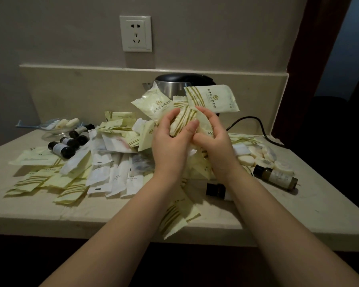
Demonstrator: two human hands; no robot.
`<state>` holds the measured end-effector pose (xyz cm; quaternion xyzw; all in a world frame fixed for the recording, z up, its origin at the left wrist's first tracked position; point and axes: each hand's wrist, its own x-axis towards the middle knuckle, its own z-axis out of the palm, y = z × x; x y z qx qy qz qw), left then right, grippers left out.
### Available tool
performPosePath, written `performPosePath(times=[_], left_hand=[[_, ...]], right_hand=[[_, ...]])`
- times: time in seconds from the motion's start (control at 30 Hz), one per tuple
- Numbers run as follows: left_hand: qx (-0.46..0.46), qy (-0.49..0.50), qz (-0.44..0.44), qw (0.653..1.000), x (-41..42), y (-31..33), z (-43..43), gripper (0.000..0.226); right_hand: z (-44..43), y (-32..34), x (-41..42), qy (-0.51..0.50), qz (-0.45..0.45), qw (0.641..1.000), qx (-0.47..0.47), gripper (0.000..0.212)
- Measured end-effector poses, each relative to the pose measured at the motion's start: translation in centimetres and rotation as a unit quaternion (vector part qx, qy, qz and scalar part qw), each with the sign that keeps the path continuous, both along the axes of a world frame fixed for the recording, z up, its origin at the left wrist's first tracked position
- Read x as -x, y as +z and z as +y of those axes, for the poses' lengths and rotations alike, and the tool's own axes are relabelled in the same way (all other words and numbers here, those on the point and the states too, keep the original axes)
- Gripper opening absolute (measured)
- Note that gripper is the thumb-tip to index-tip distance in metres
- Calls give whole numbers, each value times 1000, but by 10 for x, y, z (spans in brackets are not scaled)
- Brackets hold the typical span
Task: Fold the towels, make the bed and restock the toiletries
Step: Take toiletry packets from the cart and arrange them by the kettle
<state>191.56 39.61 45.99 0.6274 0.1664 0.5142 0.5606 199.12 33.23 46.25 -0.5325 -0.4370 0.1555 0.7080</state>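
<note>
Above the middle of the counter [50, 216] my left hand [170, 141] and my right hand [211, 141] hold a bunch of pale yellow toiletry packets [211, 98] with olive stripes, fanned upward between them. Both hands have fingers curled round the bunch. More yellow packets [39, 181] and white sachets [112, 172] lie spread over the counter to the left. Small dark-capped bottles [64, 148] lie at the left, one amber bottle [278, 177] at the right. One packet [174, 220] hangs over the front edge.
A steel kettle [174, 85] stands at the back behind the held packets, its black cord [255, 121] running right. A glass dish [54, 129] with wrapped soaps sits back left. Round wrapped soaps [263, 154] lie at right. A wall socket [135, 34] is above.
</note>
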Motion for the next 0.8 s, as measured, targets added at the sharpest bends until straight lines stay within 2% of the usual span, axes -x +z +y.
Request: performPosePath(times=[0.17, 0.3, 0.47, 0.6, 0.7, 0.8], left_hand=[[-4, 27, 10, 1000, -17, 7, -6, 65], [15, 68, -9, 997, -27, 6, -5, 47], [47, 73, -42, 995, -24, 3, -2, 41], [40, 76, -49, 995, -17, 4, 0, 42], [14, 72, -42, 996, -11, 1, 0, 41], [-11, 78, -30, 996, -4, -4, 3, 42]], right_hand=[[4, -3, -19, 6, -60, 998, 12, 60], [5, -5, -32, 22, -126, 990, 58, 76], [0, 1, -37, 88, -114, 986, 78, 80], [-4, 10, -41, 35, -81, 989, 119, 69], [-14, 12, -46, -11, -38, 986, 163, 48], [-37, 5, -50, -79, -80, 976, 187, 26]])
